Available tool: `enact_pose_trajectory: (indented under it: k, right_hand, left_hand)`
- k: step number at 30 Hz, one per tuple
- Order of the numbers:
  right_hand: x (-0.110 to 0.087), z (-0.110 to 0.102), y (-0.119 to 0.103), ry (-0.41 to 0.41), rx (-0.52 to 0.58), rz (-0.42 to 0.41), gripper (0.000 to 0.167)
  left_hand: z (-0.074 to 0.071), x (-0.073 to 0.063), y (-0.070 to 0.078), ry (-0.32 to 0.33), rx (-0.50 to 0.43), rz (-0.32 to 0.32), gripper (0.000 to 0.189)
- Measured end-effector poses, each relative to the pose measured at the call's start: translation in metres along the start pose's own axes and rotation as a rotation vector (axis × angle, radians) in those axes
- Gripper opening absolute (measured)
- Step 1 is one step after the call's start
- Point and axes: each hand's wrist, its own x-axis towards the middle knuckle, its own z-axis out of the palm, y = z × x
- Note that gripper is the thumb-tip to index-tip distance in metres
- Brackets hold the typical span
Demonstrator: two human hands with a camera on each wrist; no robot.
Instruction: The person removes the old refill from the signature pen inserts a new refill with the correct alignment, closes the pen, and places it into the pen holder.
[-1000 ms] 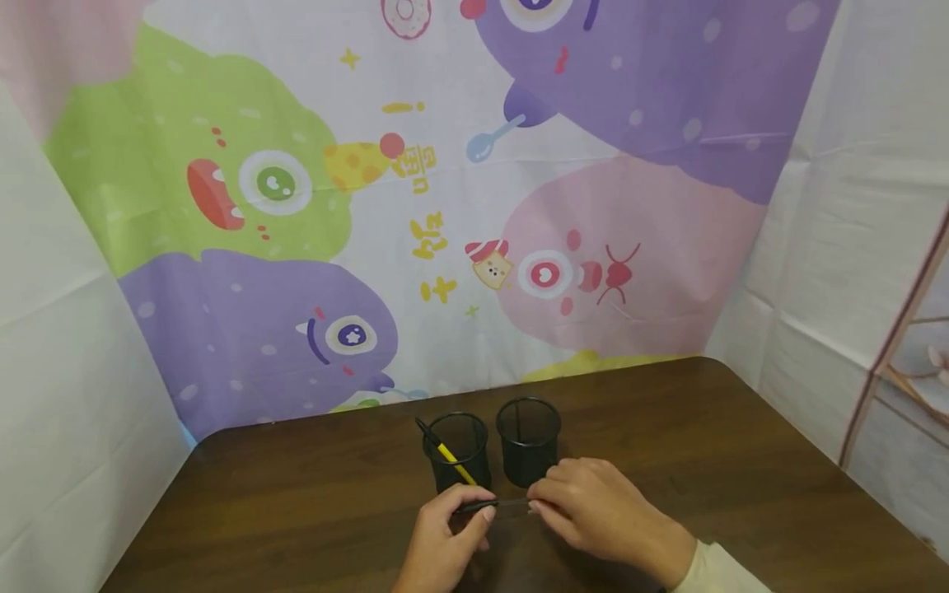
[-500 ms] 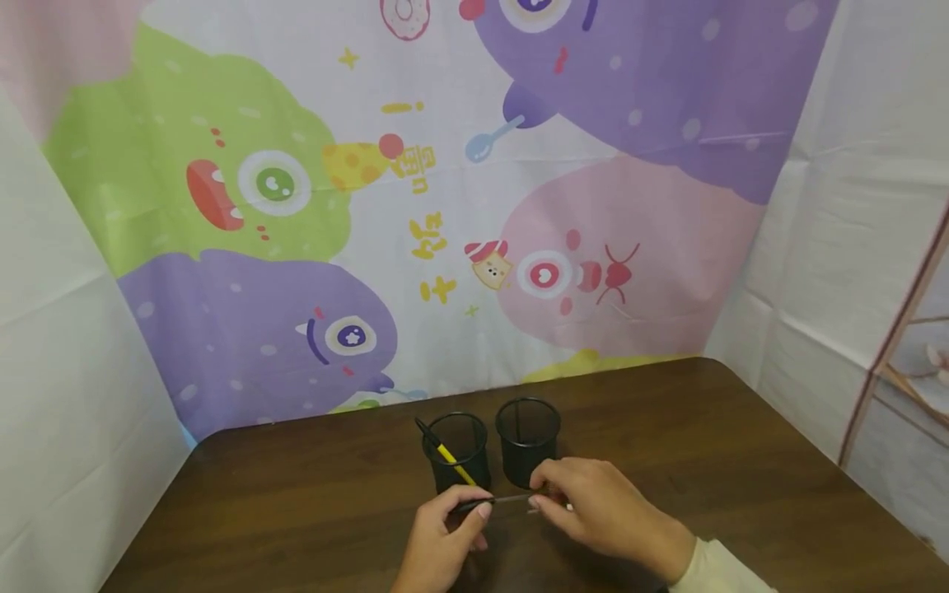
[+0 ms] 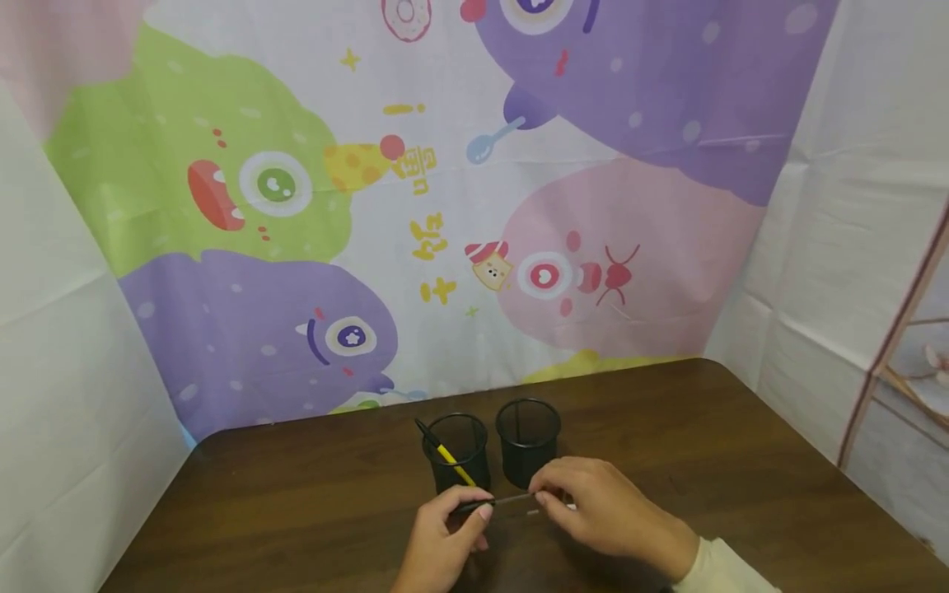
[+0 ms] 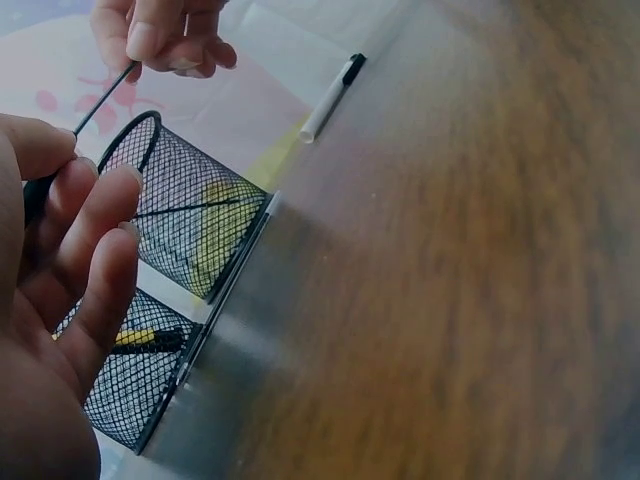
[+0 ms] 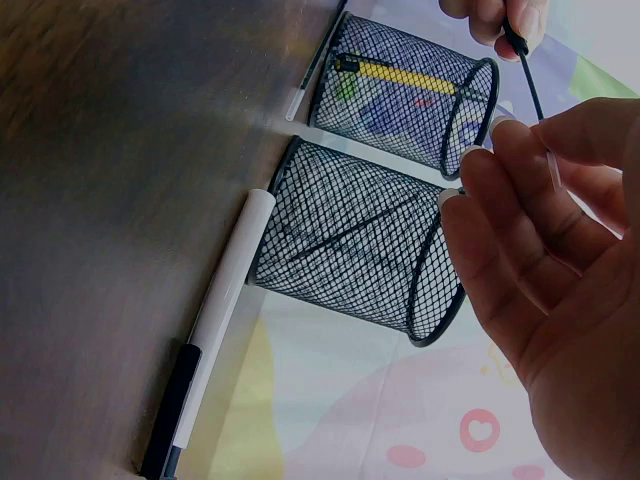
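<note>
Between the hands, in front of the mesh cups, stretches a thin dark pen refill (image 3: pixel 511 498). My left hand (image 3: pixel 445 531) grips its black end piece (image 5: pixel 514 38) between thumb and fingers. The refill's other end, which looks clear (image 5: pixel 554 170), is pinched by the thumb and forefinger of my right hand (image 3: pixel 600 515). Below the right hand, a white pen body with a black end (image 5: pixel 222 290) lies on the table; in the head view that hand mostly covers it. A slender, partly clear tube (image 4: pixel 222 298) lies along the cups' bases.
Two black mesh pen cups stand side by side behind the hands. A yellow and black pen (image 3: pixel 450 457) leans in the left cup (image 3: pixel 478 473); the right cup (image 3: pixel 528 457) stands beside it. Patterned cloth (image 3: pixel 445 346) hangs beyond the brown table (image 3: pixel 296 494).
My right hand's fingers have shifted slightly along the refill, which now tilts up a little toward the right. The left hand has stayed almost still, and the cups have not moved.
</note>
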Motion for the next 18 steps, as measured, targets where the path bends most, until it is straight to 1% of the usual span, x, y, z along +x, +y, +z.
enact_pose_trajectory:
  k: [4, 9, 12, 18]
  right_hand:
    - [0.0003, -0.0001, -0.0007, -0.010, 0.018, -0.018, 0.006]
    - [0.0003, 0.0008, -0.0011, -0.022, 0.030, -0.048, 0.006]
    - [0.0004, 0.0019, -0.0014, -0.026, 0.026, -0.069, 0.006]
    - [0.0006, 0.0036, -0.0028, -0.026, 0.038, -0.084, 0.006]
  left_hand:
    - [-0.0007, -0.0010, 0.0003, -0.013, -0.004, -0.005, 0.021]
    - [-0.0013, -0.0009, 0.0003, -0.033, 0.000, -0.010, 0.020]
    - [-0.0011, -0.0010, 0.0000, -0.039, 0.004, 0.001, 0.020]
    - [-0.0001, -0.0007, -0.0014, -0.047, 0.004, 0.026, 0.021]
